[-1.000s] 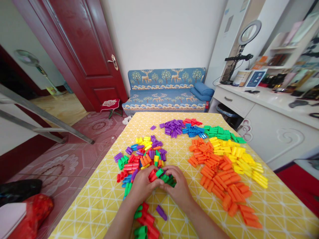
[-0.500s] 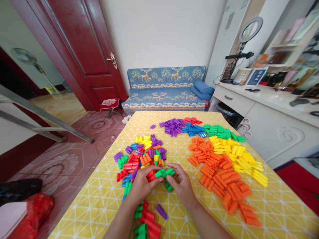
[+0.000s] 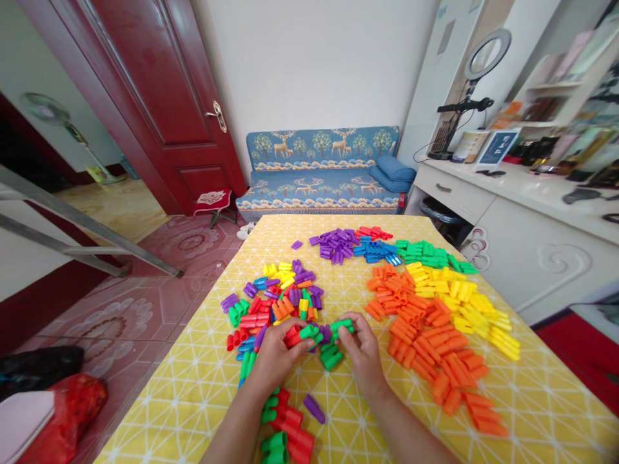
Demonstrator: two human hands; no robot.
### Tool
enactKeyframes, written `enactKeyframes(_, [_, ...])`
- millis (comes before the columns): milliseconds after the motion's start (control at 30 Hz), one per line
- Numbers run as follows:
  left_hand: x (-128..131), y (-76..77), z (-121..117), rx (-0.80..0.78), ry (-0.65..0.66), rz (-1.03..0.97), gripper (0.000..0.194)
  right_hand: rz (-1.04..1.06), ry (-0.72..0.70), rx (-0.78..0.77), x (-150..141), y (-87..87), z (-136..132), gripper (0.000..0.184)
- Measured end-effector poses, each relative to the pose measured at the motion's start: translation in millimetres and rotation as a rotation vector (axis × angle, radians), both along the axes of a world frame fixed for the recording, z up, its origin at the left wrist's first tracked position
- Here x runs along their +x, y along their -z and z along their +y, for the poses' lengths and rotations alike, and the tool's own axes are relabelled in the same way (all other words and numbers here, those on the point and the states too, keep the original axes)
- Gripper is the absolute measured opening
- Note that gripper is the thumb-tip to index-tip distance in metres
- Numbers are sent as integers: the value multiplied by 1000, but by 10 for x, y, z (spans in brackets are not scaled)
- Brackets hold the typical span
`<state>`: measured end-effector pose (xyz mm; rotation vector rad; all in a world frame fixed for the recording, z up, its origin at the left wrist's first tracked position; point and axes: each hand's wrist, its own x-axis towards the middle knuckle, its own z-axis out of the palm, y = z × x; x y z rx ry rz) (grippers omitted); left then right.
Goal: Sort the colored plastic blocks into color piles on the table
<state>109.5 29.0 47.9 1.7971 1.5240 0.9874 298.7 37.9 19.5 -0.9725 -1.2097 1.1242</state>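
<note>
Six Colors Across a Yellow Tablecloth [image 3: 348, 425]

A person's left hand [image 3: 280, 354] curls around a red piece [image 3: 293, 334] and a green piece [image 3: 308, 332] that pokes out past the thumb, while the right hand [image 3: 362, 354] pinches a green connector [image 3: 341, 327] between thumb and fingers, just apart from the pieces opposite. Below the gap between them, a green block [image 3: 331, 357] rests on the cloth; a bit of purple plastic [image 3: 325, 334] shows behind it, whether held or lying cannot be told. Beyond the left hand spreads a mixed heap [image 3: 256, 320], and nearer the person a lone purple tube [image 3: 314, 409] lies near a red row [image 3: 291, 422] and green tubes [image 3: 275, 444]. To the right, an orange pile [image 3: 430, 351] meets a yellow pile [image 3: 464, 298], with a green pile [image 3: 425, 256], blue pile [image 3: 373, 251], red pile [image 3: 372, 233] and purple pile [image 3: 336, 246] toward the far end. A deer-patterned blue sofa [image 3: 319, 187] stands beyond, near a dark red door [image 3: 159, 84]
</note>
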Motion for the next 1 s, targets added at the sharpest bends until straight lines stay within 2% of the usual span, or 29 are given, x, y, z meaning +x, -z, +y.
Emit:
enactKeyframes(100, [6,6,12,7,-12,-42,17,-87,-149,37,-19,-20,-43,26])
enactKeyframes(167, [2,8,19,27,9,-72,15,-115,-198,46,-35,-20,-55,26])
enactKeyframes(333, [-17,0,23,138,68,-71,21,-138,-158,46,-62,8,-34,27])
enactKeyframes(533, [11,22,-9,138,156,70,38,-309,-183,152,-97,10,-36,35])
enactKeyframes(667, [33,20,-37,123,186,109,30,-330,-174,213,-107,-16,-31,20])
enactKeyframes(800, [17,-13,-39,82,208,26,31,-254,-142,142,-97,-31,-10,16])
enactKeyframes(867, [2,-26,-30,60,213,-23,23,-213,-138,86,-85,-20,2,18])
enactKeyframes(1000, [-22,-18,-15,106,86,-23,15,-150,-69,-33,-63,37,25,24])
